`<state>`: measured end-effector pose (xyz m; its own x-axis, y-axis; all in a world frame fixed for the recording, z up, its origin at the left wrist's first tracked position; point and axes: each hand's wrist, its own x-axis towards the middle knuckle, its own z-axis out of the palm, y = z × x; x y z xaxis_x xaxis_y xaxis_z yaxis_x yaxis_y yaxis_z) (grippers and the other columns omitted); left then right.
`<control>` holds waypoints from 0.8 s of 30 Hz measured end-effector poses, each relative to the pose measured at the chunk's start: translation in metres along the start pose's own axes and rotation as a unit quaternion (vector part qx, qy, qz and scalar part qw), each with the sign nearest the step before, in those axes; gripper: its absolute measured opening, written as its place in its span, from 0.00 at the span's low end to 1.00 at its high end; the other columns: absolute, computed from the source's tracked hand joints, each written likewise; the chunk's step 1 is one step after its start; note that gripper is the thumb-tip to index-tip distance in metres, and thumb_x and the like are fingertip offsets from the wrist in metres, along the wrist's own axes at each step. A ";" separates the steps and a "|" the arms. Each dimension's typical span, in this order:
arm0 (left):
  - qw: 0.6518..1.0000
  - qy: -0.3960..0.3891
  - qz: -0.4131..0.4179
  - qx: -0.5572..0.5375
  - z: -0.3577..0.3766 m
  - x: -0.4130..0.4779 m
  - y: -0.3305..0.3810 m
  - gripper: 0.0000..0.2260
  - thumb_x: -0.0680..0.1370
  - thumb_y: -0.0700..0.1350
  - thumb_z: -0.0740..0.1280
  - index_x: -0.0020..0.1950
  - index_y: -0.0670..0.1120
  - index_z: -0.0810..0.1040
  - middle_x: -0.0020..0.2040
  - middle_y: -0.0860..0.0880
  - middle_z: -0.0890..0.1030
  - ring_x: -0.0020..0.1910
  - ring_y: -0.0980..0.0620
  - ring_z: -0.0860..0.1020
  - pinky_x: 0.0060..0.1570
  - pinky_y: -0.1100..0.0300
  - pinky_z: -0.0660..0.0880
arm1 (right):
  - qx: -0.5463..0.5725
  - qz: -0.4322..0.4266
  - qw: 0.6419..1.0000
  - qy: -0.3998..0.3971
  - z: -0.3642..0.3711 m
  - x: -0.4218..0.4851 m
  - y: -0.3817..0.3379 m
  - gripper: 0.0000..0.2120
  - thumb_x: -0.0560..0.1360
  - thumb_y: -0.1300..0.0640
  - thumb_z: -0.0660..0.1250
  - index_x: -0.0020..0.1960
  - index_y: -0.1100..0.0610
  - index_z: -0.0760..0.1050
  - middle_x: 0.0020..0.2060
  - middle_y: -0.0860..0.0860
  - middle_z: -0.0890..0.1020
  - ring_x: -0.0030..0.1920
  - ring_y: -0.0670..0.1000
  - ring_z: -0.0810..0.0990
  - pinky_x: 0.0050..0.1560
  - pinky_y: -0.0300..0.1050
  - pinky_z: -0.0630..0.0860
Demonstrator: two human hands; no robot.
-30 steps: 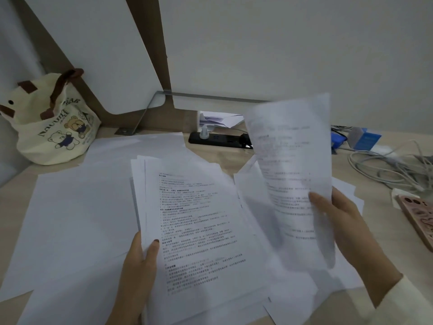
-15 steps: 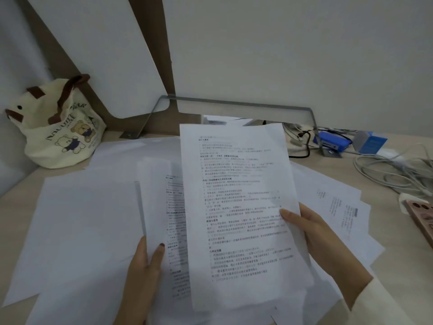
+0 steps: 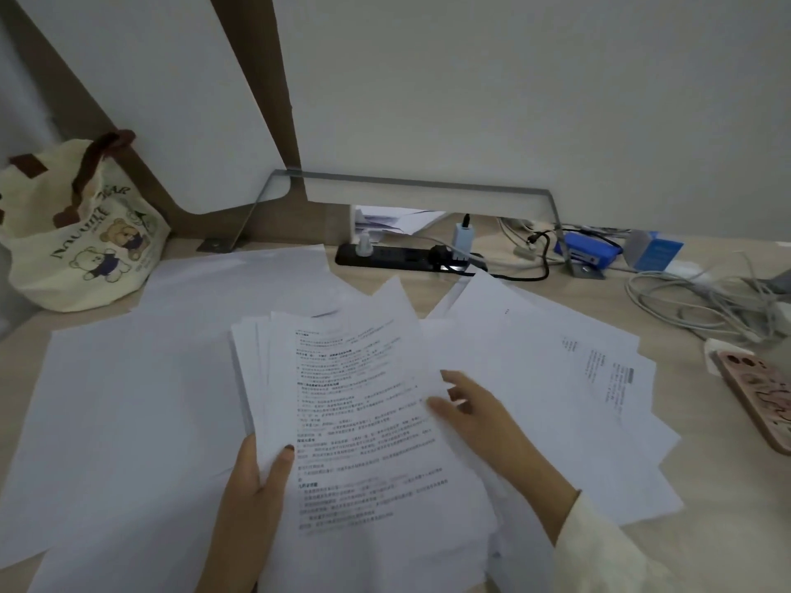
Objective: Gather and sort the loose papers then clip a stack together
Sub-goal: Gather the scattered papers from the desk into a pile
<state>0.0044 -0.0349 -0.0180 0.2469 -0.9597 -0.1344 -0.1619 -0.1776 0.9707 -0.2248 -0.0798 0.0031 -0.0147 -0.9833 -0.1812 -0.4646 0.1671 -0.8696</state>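
Stack (image 3: 355,421) in left hand (image 3: 252,494), right hand (image 3: 479,417) alongside

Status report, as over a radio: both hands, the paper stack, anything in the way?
Left hand grips printed stack, lower left edge. Right hand open at its right edge. Loose sheets spread either side.

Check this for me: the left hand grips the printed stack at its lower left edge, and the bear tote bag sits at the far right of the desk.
One error: the bear tote bag sits at the far left of the desk, not the far right. The head view shows it. The left hand does grip the printed stack at its lower left edge.
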 end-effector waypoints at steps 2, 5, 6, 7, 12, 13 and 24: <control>1.000 -0.002 0.006 0.018 0.000 0.002 -0.003 0.15 0.79 0.39 0.59 0.66 0.43 0.69 0.52 0.47 0.75 0.52 0.49 0.72 0.52 0.58 0.65 | -0.027 0.038 0.993 0.107 -0.027 0.007 0.007 0.17 0.74 0.54 0.67 0.62 0.55 0.73 0.52 0.54 0.79 0.46 0.50 0.77 0.43 0.33 0.73; 0.999 -0.008 0.015 0.035 0.000 0.002 -0.006 0.16 0.79 0.38 0.59 0.67 0.42 0.68 0.53 0.48 0.74 0.53 0.50 0.71 0.54 0.57 0.64 | -0.292 0.128 0.924 0.213 -0.072 0.007 0.030 0.28 0.72 0.47 0.68 0.67 0.60 0.68 0.63 0.61 0.72 0.63 0.61 0.70 0.61 0.50 0.68; 0.999 -0.009 0.017 0.038 -0.001 0.003 -0.006 0.16 0.79 0.38 0.59 0.67 0.41 0.68 0.54 0.48 0.74 0.53 0.51 0.71 0.54 0.57 0.64 | -0.352 0.158 0.897 0.217 -0.084 0.004 0.037 0.31 0.72 0.45 0.67 0.68 0.62 0.66 0.65 0.63 0.69 0.66 0.62 0.67 0.63 0.53 0.67; 0.999 -0.010 0.019 0.039 -0.001 0.003 -0.007 0.16 0.79 0.38 0.59 0.68 0.41 0.68 0.54 0.48 0.74 0.54 0.51 0.71 0.54 0.57 0.64 | -0.377 0.184 0.882 0.213 -0.093 0.001 0.042 0.34 0.71 0.43 0.67 0.68 0.64 0.64 0.65 0.64 0.68 0.67 0.63 0.65 0.63 0.54 0.66; 0.999 -0.013 0.021 0.025 -0.001 0.002 -0.006 0.15 0.80 0.38 0.58 0.66 0.45 0.68 0.54 0.48 0.74 0.55 0.49 0.72 0.53 0.58 0.63 | -0.325 0.255 0.892 0.182 -0.114 0.001 0.058 0.37 0.69 0.42 0.70 0.67 0.66 0.63 0.65 0.65 0.67 0.67 0.63 0.64 0.64 0.54 0.64; 0.999 -0.014 0.023 0.023 -0.001 0.002 -0.007 0.15 0.80 0.38 0.58 0.67 0.45 0.67 0.53 0.48 0.75 0.55 0.49 0.72 0.53 0.58 0.63 | -0.294 0.263 0.900 0.183 -0.117 0.003 0.059 0.37 0.69 0.43 0.71 0.66 0.66 0.64 0.65 0.65 0.68 0.66 0.63 0.65 0.63 0.54 0.65; 0.999 -0.023 0.021 0.011 -0.001 -0.001 -0.001 0.13 0.80 0.38 0.58 0.63 0.48 0.68 0.52 0.48 0.75 0.53 0.49 0.72 0.53 0.57 0.64 | -0.300 0.022 0.856 0.420 -0.125 -0.009 -0.007 0.12 0.78 0.57 0.58 0.56 0.62 0.75 0.47 0.64 0.80 0.47 0.64 0.78 0.42 0.47 0.66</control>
<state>0.0053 -0.0334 -0.0186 0.1959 -0.9751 -0.1036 -0.1924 -0.1419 0.9710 -0.3327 -0.0809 0.0681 -0.5587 -0.7232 0.4059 -0.8144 0.3861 -0.4332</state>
